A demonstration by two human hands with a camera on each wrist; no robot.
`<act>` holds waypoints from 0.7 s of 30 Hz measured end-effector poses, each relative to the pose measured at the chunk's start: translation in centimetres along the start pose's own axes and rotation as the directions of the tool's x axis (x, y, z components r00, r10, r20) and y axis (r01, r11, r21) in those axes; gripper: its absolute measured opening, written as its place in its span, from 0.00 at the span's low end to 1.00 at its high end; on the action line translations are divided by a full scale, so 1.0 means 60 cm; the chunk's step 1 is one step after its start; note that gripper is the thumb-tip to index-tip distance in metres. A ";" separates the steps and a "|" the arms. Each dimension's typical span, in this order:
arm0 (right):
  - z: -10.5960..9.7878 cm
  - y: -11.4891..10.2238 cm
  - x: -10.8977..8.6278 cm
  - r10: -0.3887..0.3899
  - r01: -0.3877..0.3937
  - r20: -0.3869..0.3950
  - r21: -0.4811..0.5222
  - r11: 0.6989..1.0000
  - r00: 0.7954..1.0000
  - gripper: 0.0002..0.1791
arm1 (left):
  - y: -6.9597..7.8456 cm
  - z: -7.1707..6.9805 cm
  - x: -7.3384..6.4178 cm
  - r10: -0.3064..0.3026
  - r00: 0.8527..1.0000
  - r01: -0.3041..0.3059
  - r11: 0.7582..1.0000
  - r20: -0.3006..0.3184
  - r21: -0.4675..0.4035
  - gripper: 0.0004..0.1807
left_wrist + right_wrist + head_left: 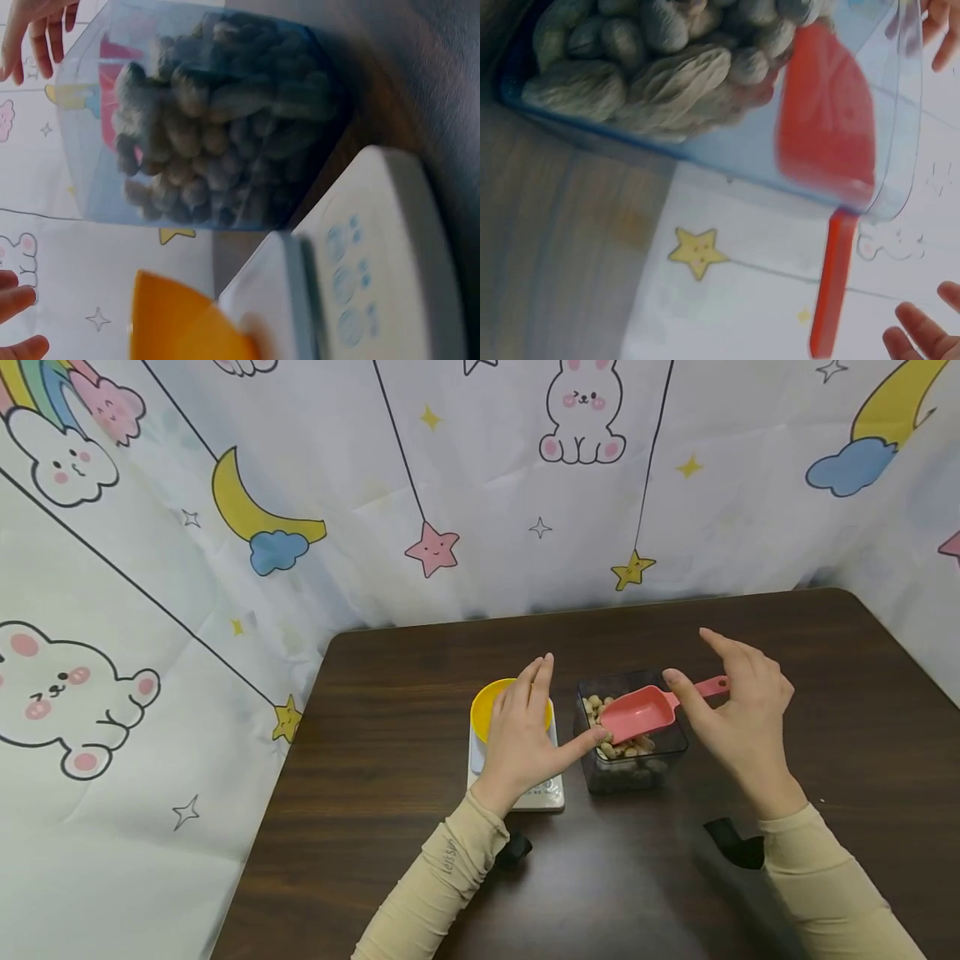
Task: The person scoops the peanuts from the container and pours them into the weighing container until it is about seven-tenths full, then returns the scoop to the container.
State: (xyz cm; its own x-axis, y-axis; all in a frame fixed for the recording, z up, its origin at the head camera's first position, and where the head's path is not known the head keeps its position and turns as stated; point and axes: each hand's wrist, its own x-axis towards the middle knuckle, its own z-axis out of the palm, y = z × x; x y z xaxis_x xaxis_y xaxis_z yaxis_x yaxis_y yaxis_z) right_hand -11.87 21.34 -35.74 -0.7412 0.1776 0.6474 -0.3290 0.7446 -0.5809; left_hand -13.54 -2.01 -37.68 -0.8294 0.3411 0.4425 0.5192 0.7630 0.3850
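Observation:
A clear box (628, 777) holds unshelled peanuts (664, 82). On top of them lies a pink scoop (639, 713), its handle sticking out over the far right corner. My right hand (738, 718) hovers around that handle with fingers and thumb spread; in the right wrist view its fingertips (922, 330) are apart from the handle. My left hand (521, 727) is held over a white kitchen scale (375, 255), fingers straight and thumb stretched toward the box's left side. It partly covers a yellow bowl (486, 708) on the scale. Neither hand holds anything.
The box and scale stand side by side on a dark brown wooden table (360, 760). A white printed curtain (510, 485) hangs behind the table's far edge and along its left side. Black straps (735, 845) show near both wrists.

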 end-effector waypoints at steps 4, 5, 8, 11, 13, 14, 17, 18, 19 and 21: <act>-0.008 0.015 -0.001 0.099 -0.099 -0.005 0.045 0.994 0.995 0.32 | 0.006 0.013 -0.003 -0.025 0.998 0.028 0.997 0.049 -0.069 0.55; -0.009 0.018 -0.002 0.122 -0.121 -0.010 0.051 0.991 0.993 0.31 | 0.007 0.016 -0.004 -0.031 0.998 0.036 0.996 0.062 -0.081 0.55; -0.010 0.029 -0.004 0.202 -0.200 -0.021 0.061 0.978 0.979 0.29 | 0.010 0.024 -0.005 -0.050 0.994 0.060 0.993 0.097 -0.099 0.56; -0.009 0.039 -0.007 0.275 -0.273 -0.019 0.055 0.960 0.961 0.28 | 0.012 0.032 -0.003 -0.064 0.990 0.077 0.992 0.123 -0.105 0.58; -0.008 0.046 -0.009 0.332 -0.331 -0.006 0.053 0.942 0.943 0.28 | 0.012 0.037 -0.001 -0.072 0.988 0.087 0.990 0.140 -0.109 0.59; -0.007 0.049 -0.011 0.359 -0.359 0.006 0.059 0.932 0.933 0.27 | 0.013 0.040 -0.001 -0.076 0.986 0.093 0.990 0.150 -0.110 0.59; -0.005 0.058 -0.018 0.449 -0.453 0.060 0.067 0.889 0.891 0.27 | 0.013 0.049 -0.001 -0.092 0.979 0.113 0.988 0.184 -0.108 0.60; -0.004 0.060 -0.019 0.479 -0.484 0.086 0.069 0.872 0.874 0.28 | 0.013 0.052 -0.002 -0.100 0.976 0.123 0.986 0.195 -0.113 0.61; -0.004 0.062 -0.021 0.503 -0.512 0.112 0.073 0.856 0.857 0.28 | 0.013 0.055 -0.002 -0.106 0.973 0.132 0.984 0.205 -0.117 0.61; -0.003 0.065 -0.024 0.542 -0.559 0.162 0.082 0.825 0.825 0.29 | 0.014 0.060 -0.002 -0.117 0.968 0.146 0.983 0.223 -0.114 0.62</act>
State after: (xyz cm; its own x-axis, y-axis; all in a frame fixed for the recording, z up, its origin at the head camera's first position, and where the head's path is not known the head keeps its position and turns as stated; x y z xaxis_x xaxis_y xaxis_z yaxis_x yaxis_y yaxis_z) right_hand -12.02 24.10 -38.85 -0.8844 0.4456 0.1389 0.0944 0.4622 -0.8817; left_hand -13.73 0.52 -40.33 -0.9096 0.3630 0.2021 0.4130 0.7370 0.5350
